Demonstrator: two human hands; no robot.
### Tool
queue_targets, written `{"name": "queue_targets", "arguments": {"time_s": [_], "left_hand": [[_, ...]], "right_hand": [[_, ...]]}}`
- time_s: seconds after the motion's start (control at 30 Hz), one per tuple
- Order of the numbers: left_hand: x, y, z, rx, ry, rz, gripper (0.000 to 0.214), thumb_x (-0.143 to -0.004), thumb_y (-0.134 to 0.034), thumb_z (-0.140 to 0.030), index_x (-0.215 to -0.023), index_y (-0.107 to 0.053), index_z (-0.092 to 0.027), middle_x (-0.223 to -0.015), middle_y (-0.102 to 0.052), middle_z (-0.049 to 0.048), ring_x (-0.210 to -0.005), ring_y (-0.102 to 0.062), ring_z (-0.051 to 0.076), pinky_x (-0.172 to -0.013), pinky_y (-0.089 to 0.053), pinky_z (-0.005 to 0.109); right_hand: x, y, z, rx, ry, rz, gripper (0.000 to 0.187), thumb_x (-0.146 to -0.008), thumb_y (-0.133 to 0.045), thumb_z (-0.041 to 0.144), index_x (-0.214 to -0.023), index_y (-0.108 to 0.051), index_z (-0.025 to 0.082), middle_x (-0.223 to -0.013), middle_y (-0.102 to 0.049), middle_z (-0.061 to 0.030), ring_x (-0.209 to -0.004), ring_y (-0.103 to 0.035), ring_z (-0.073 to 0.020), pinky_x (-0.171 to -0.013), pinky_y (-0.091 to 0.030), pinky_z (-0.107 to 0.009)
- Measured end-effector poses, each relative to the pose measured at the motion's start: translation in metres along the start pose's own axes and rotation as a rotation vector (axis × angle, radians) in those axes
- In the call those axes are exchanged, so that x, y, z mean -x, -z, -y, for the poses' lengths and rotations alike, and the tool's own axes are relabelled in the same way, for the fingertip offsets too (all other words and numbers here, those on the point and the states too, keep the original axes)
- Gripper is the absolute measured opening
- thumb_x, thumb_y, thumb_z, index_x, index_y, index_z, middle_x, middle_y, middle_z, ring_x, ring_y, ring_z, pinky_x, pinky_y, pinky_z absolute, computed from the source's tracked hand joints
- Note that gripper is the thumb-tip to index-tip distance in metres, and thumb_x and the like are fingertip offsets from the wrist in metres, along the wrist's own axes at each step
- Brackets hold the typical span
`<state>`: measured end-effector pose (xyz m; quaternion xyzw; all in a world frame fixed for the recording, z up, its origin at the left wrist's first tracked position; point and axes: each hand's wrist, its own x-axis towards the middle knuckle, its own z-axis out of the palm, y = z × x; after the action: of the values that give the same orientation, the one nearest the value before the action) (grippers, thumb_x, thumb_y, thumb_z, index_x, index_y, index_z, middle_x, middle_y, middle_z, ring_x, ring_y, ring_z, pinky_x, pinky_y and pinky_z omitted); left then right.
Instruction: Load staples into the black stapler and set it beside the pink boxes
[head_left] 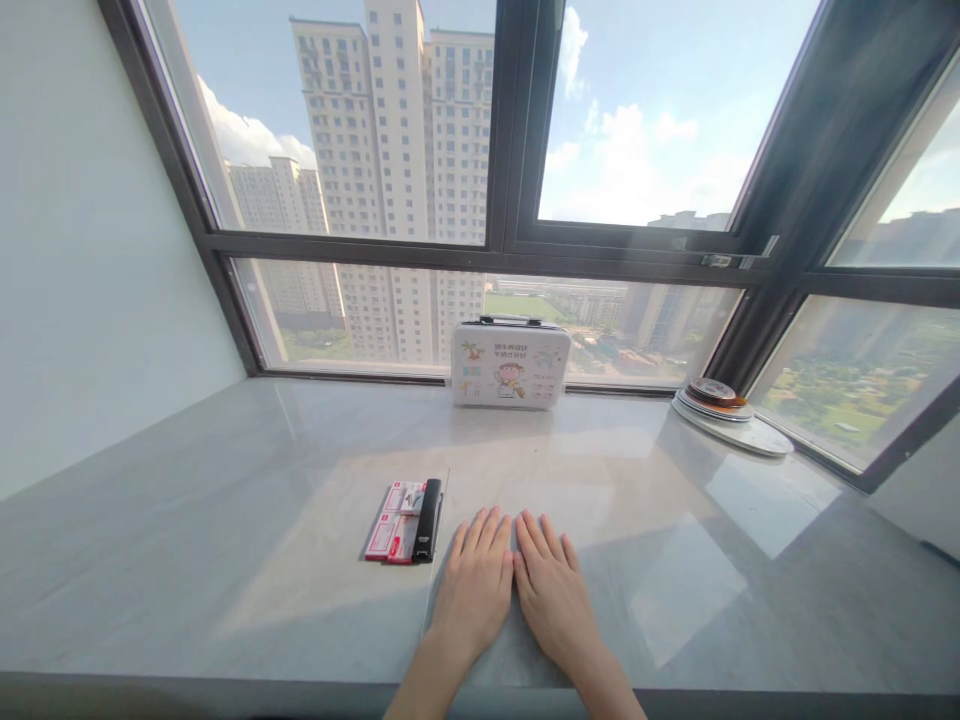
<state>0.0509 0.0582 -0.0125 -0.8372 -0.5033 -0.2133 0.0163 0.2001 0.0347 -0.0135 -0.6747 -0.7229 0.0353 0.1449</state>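
My left hand and my right hand lie flat side by side on the grey marble sill, palms down, fingers stretched out and touching at the thumbs. Neither holds anything. Just left of my left hand lies a small red and white pack with a black bar along its right side.
A white case with a cartoon picture and a handle stands upright against the window at the back middle. A stack of round plates sits at the back right corner. A white wall bounds the left side; window frames run along the back.
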Motion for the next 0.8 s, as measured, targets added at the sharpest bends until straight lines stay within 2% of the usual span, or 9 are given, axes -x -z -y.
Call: {"name": "queue_targets", "arguments": {"time_s": [0.8], "left_hand": [[-0.0008, 0.0060, -0.0018, 0.029, 0.012, 0.025, 0.049, -0.108, -0.031, -0.037, -0.156, -0.042, -0.030, -0.164, -0.038, 0.0010, -0.153, -0.033, 0.022, -0.125, -0.032, 0.048]], "right_hand": [[0.0023, -0.0038, -0.0008, 0.057, 0.016, -0.018, 0.057, -0.108, -0.019, 0.040, -0.162, -0.031, 0.029, -0.169, -0.022, 0.0035, -0.157, -0.017, -0.0269, -0.125, -0.019, -0.052]]}}
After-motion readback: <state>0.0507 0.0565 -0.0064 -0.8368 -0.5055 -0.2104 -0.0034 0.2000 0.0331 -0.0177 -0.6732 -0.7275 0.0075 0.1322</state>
